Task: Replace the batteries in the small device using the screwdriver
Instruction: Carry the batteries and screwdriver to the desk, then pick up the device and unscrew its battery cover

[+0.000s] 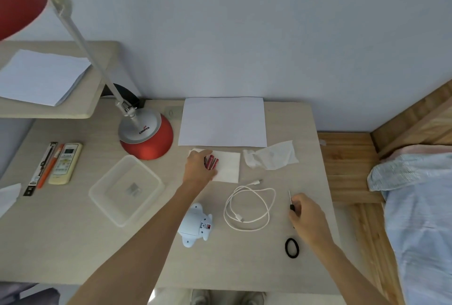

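Observation:
A small pale-blue animal-shaped device (195, 225) lies on the desk near the front, its underside up with a small switch showing. Red batteries (212, 161) rest on a white napkin (228, 166) behind it. My left hand (199, 166) is on the napkin with its fingers around the batteries. My right hand (307, 216) is over the desk's right side and grips a small black-handled screwdriver (290, 201), its thin shaft pointing away from me.
A coiled white cable (249, 205) lies between device and right hand. A black hair tie (292, 247) is near the front right. A clear plastic box (126, 190), red lamp base (146, 133), white sheet (222, 121), crumpled tissue (271, 155), remote control (64, 163) surround.

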The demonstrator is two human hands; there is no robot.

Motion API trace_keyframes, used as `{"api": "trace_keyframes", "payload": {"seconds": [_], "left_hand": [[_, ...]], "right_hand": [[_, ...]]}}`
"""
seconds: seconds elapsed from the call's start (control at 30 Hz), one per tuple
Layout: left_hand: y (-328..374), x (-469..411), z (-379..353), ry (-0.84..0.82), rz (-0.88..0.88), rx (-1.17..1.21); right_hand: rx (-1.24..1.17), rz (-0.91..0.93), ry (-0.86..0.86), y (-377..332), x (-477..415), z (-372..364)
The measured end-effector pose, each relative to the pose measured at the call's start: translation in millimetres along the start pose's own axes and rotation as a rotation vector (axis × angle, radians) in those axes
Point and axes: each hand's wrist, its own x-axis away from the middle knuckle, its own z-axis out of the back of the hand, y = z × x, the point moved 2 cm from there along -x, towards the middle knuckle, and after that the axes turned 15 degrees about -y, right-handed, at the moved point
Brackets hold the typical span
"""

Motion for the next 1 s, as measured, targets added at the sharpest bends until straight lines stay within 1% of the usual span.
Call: {"api": "trace_keyframes", "payload": {"seconds": [0.1, 0.23, 0.37, 0.43, 0.5, 0.57, 0.67, 0.77, 0.87, 0.93, 1.0], "left_hand": [[-7, -2, 3, -0.002, 0.004, -0.066], [0, 13, 13, -0.048, 0.018, -0.161], [1, 45, 29, -0.045, -0.013, -0.105], [-2, 68, 35, -0.070, -0.046, -0.061], [-12, 93, 36, -0.134, -0.069, -0.081], [-26, 118, 32, -0.234, -0.083, -0.118], [-48, 142, 20, -0.361, -0.113, -0.104], [-66, 154, 7, -0.412, -0.151, -0.078], [-86, 157, -5, -0.360, -0.178, 0.025], [-120, 139, -24, -0.322, -0.226, 0.112], [-122, 138, -26, -0.292, -0.259, 0.146]], "right_hand": [[0.023, 0.006, 0.004, -2, 0, 0], [0.033, -0.007, 0.011, -5, 1, 1], [0.056, -0.022, -0.010, -10, 3, 4], [0.076, -0.046, -0.021, -13, 6, 8], [0.122, -0.069, -0.029, -16, 10, 13], [0.175, -0.095, -0.025, -22, 15, 20], [0.225, -0.114, 0.013, -36, 23, 34], [0.200, -0.086, 0.088, -58, 41, 50], [0.142, -0.016, 0.190, -84, 61, 64], [0.120, 0.050, 0.238, -103, 73, 69], [0.107, 0.101, 0.266, -122, 83, 70]]}}
